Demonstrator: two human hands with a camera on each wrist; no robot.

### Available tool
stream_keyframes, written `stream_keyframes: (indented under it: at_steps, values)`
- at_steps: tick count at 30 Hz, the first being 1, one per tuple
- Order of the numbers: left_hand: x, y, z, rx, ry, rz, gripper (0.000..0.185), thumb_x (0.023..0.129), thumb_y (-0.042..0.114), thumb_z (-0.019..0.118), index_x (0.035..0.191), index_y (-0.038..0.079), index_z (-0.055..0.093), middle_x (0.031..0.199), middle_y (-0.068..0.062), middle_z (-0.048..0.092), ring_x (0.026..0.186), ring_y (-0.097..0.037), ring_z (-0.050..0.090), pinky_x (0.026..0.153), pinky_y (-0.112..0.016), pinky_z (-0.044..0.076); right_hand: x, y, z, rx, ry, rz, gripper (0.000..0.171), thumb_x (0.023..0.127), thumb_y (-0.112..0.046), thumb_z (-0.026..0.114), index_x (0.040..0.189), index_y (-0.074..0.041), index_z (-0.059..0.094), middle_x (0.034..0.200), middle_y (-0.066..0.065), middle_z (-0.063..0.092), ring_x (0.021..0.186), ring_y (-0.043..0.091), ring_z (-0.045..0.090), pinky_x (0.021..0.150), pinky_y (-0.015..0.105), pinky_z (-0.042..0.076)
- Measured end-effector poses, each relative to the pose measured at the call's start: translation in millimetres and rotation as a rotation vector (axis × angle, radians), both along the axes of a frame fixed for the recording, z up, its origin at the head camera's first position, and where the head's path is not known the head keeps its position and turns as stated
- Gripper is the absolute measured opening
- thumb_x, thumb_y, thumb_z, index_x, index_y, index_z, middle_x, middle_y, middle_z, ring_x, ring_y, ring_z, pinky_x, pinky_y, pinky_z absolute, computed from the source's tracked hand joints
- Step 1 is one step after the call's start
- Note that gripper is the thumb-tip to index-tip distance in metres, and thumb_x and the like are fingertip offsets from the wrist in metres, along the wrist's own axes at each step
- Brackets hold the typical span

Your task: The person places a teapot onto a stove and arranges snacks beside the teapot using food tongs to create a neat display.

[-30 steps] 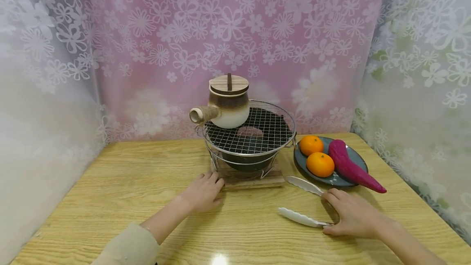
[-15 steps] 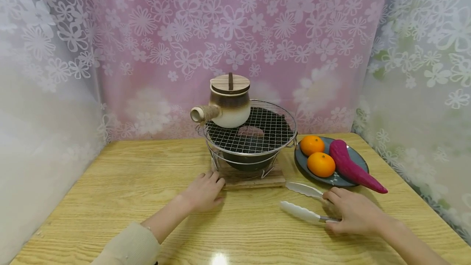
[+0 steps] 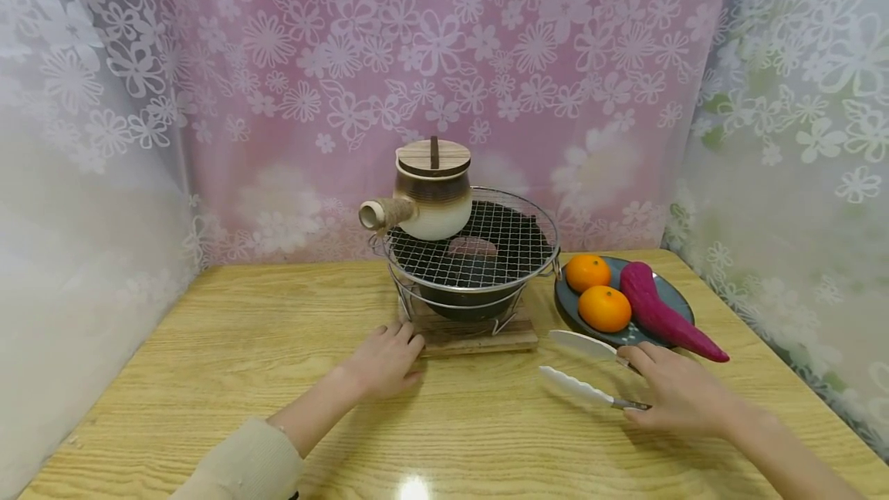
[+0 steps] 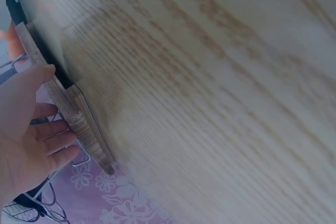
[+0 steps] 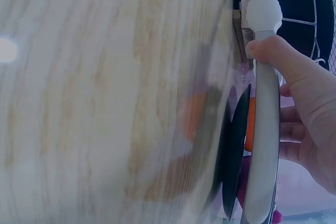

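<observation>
My left hand (image 3: 384, 362) lies flat on the wooden table (image 3: 243, 346), its straight fingers touching the front edge of the wooden board (image 3: 479, 338) under the wire grill (image 3: 479, 249). The left wrist view shows the same left hand (image 4: 26, 135) against that board (image 4: 79, 124). My right hand (image 3: 677, 392) grips white tongs (image 3: 576, 386) by their handle end, tips pointing left, just in front of the grey plate (image 3: 670, 292). In the right wrist view the thumb of my right hand (image 5: 310, 108) presses along one arm of the tongs (image 5: 265, 129).
A ceramic teapot (image 3: 430, 191) with a wooden lid stands on the grill's left side. The plate holds two oranges (image 3: 605, 309) and a purple sweet potato (image 3: 660, 316). Floral curtains close off the back and both sides.
My right hand has taken up the tongs, drawn their arms closer together and shifted them right toward the plate. The left hand has not moved.
</observation>
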State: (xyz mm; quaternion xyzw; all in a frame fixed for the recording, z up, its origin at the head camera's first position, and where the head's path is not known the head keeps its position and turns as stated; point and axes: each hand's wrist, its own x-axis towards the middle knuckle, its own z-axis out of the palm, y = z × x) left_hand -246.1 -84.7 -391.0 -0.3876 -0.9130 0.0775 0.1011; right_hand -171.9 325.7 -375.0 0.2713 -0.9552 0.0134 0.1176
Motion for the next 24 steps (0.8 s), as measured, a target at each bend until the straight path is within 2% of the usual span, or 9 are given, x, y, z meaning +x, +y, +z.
stream_keyframes:
  at_steps: [4,8,13,17,24]
  values:
    - [-0.2,0.4,0.9,-0.002,-0.016,0.007,0.036,0.086,0.040,0.061,0.103,0.009,0.055,0.105,-0.010,0.051,0.099,-0.027,0.052,0.081,-0.039,0.045,0.0,1.0,3.7,-0.014,-0.002,-0.033,0.067,0.063,-0.041,0.080,0.113,-0.003,0.055,0.094,-0.002,0.056,0.078,0.012,0.054,0.068,0.036,0.050]
    - [-0.3,0.8,1.5,-0.003,-0.021,0.010,0.036,0.086,0.040,0.061,0.103,0.009,0.055,0.105,-0.010,0.051,0.100,-0.027,0.051,0.082,-0.039,0.045,0.4,1.9,6.8,-0.032,0.022,-0.040,0.064,0.064,-0.039,0.081,0.112,-0.005,0.057,0.091,-0.003,0.053,0.077,0.011,0.050,0.067,0.034,0.049]
    - [-0.4,0.9,1.6,-0.004,-0.020,0.010,0.036,0.086,0.040,0.061,0.103,0.008,0.055,0.105,-0.011,0.052,0.100,-0.028,0.052,0.082,-0.039,0.045,-1.0,4.2,4.2,-0.082,0.140,0.010,0.058,0.059,-0.032,0.083,0.105,-0.004,0.060,0.087,-0.005,0.049,0.074,0.008,0.044,0.063,0.029,0.045]
    - [-0.7,1.0,1.2,-0.004,-0.020,0.011,0.037,0.086,0.040,0.061,0.104,0.008,0.055,0.105,-0.010,0.051,0.100,-0.027,0.051,0.083,-0.039,0.045,-3.2,4.0,2.2,-0.123,0.226,0.020,0.060,0.054,-0.028,0.086,0.101,-0.002,0.059,0.087,-0.001,0.050,0.074,0.010,0.045,0.060,0.029,0.045]
    - [-1.2,1.1,0.5,-0.002,-0.009,0.006,0.037,0.085,0.040,0.062,0.104,0.008,0.056,0.103,-0.010,0.052,0.099,-0.027,0.051,0.082,-0.039,0.045,-2.2,1.2,8.6,-0.195,0.131,-0.120,0.062,0.061,-0.026,0.084,0.109,0.001,0.056,0.093,0.010,0.051,0.071,0.013,0.047,0.054,0.029,0.045]
